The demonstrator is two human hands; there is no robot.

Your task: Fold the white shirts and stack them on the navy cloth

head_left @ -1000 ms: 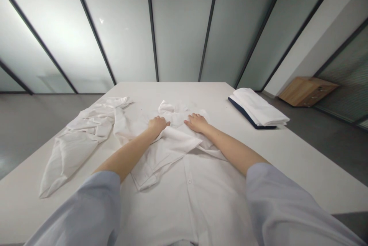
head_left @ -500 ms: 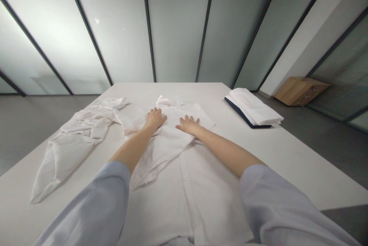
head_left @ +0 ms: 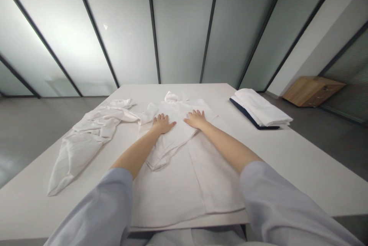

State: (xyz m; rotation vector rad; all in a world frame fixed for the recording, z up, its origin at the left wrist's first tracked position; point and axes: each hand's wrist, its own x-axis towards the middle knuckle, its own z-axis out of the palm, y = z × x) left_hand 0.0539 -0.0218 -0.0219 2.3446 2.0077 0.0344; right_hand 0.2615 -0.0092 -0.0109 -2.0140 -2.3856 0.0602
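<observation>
A white button shirt [head_left: 184, 177] lies flat on the white table [head_left: 301, 161] in front of me, collar at the far end. One sleeve is folded in across its chest. My left hand [head_left: 162, 123] rests flat on that folded sleeve, fingers stretched out. On the shirt's upper right part my right hand [head_left: 196, 119] lies flat as well, fingers spread. Neither hand holds anything.
A second white garment [head_left: 86, 138] lies crumpled on the table's left side. At the far right sits a stack of folded white cloth on a dark blue piece [head_left: 258, 112]. A wooden cabinet [head_left: 313, 91] stands on the floor to the right. Glass panels line the back.
The shirt now lies flatter and its far part has spread out. Both hands have slid apart a little over the cloth, and the left fingers have gone from curled to flat.
</observation>
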